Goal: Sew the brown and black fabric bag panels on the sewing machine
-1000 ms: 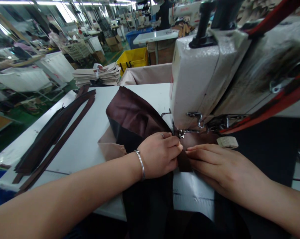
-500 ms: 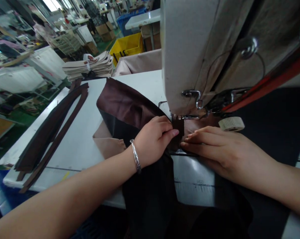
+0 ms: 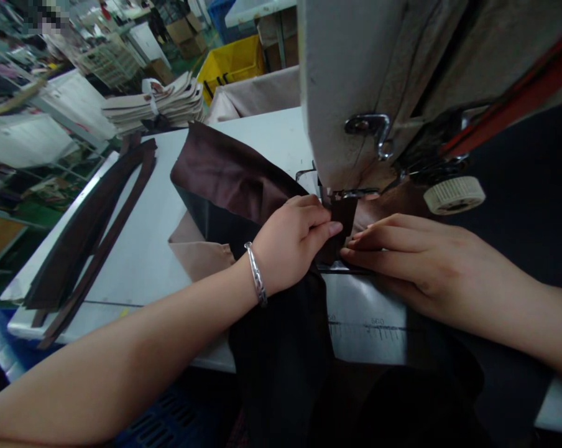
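A dark brown fabric piece (image 3: 225,177) lies across the white sewing table (image 3: 155,249) and runs under the head of the sewing machine (image 3: 355,81). My left hand (image 3: 293,246), a silver bangle on its wrist, is curled with thumb and fingers pinching the brown fabric just left of the presser foot (image 3: 341,198). My right hand (image 3: 402,255) lies flat, fingers stretched out, pressing the fabric down at the right of the foot. A beige lining (image 3: 194,255) pokes out beneath the brown cloth. Black cloth (image 3: 276,361) hangs over the table's front edge.
Long dark brown strips (image 3: 89,230) lie along the table's left side. A tied stack of pale cut pieces (image 3: 155,102) sits at the far end, a beige cloth bin (image 3: 257,93) and a yellow crate (image 3: 232,62) behind. A cream thread wheel (image 3: 453,194) sits by the machine.
My view has dropped closer to the machine. Both hands have kept their hold at the presser foot, shifting slightly forward with the fabric.
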### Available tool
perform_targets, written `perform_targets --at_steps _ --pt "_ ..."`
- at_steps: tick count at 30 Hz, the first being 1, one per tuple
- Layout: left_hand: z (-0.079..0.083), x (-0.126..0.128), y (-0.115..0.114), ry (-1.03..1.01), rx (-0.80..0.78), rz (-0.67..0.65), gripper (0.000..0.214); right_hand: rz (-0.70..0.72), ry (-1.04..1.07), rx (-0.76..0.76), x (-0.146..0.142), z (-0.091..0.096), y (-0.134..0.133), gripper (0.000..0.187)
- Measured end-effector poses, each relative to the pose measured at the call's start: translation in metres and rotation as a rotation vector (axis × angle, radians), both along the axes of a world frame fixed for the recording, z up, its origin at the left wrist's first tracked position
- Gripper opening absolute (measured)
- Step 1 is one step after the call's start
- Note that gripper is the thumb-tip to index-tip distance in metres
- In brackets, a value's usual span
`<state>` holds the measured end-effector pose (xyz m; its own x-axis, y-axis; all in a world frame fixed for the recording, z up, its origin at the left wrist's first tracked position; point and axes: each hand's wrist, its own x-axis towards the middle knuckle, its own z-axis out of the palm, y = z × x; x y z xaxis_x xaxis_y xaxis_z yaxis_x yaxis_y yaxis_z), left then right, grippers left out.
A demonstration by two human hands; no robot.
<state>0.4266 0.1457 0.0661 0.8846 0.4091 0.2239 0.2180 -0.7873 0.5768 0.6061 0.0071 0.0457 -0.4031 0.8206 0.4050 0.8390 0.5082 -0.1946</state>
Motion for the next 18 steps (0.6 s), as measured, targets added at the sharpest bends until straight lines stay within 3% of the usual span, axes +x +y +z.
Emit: perform_targets --at_steps 8,12,18 --pt "-0.008 0.000 0.000 -0.026 0.134 -0.072 0.033 0.007 0.028 0.005 -0.002 -0.003 0.000 0.029" --pt "-0.013 -0.008 -0.005 -0.018 0.294 -0.174 0.015 -0.020 0.043 0.004 -0.005 -0.003 -0.003 0.025" --pt "-0.018 -0.019 -0.002 -0.038 0.467 -0.279 0.025 -0.064 0.015 0.072 -0.014 -0.008 -0.012 0.029"
